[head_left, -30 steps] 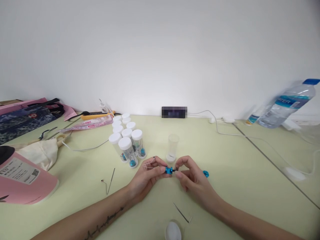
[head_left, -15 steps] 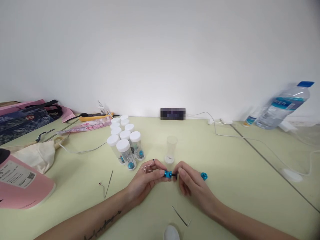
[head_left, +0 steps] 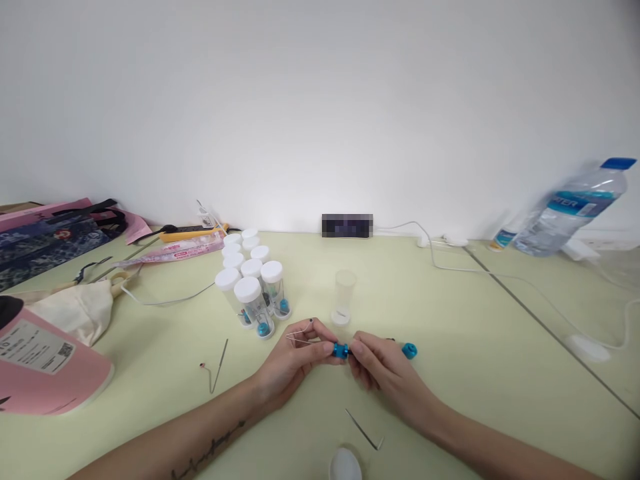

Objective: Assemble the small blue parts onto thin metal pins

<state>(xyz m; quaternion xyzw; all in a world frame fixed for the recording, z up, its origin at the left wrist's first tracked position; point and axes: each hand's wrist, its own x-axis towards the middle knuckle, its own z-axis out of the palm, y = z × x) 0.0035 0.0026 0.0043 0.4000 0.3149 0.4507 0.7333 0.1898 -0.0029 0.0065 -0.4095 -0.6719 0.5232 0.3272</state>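
My left hand (head_left: 295,363) pinches a small blue metal part (head_left: 341,351) between thumb and fingers, and a thin bent wire (head_left: 299,335) lies across its fingers. Touching the part's right end, my right hand (head_left: 381,372) is closed in a pinch on a small dark piece there, hardly visible. A second blue part (head_left: 409,350) lies on the pale green table (head_left: 450,320) just beyond my right hand. An open clear vial (head_left: 344,297) stands upside-down-looking behind my hands. Several capped vials (head_left: 250,280) with white lids stand to its left.
Two loose wire pins (head_left: 218,365) (head_left: 364,430) lie on the table, and a white cap (head_left: 345,465) sits at the near edge. A pink booklet (head_left: 45,363), a cloth bag (head_left: 75,310) and cables are at left. A water bottle (head_left: 570,208) lies at the far right.
My right hand has closed in on the blue part, so the dark stub seen between the hands earlier is now covered. The left hand has barely moved.
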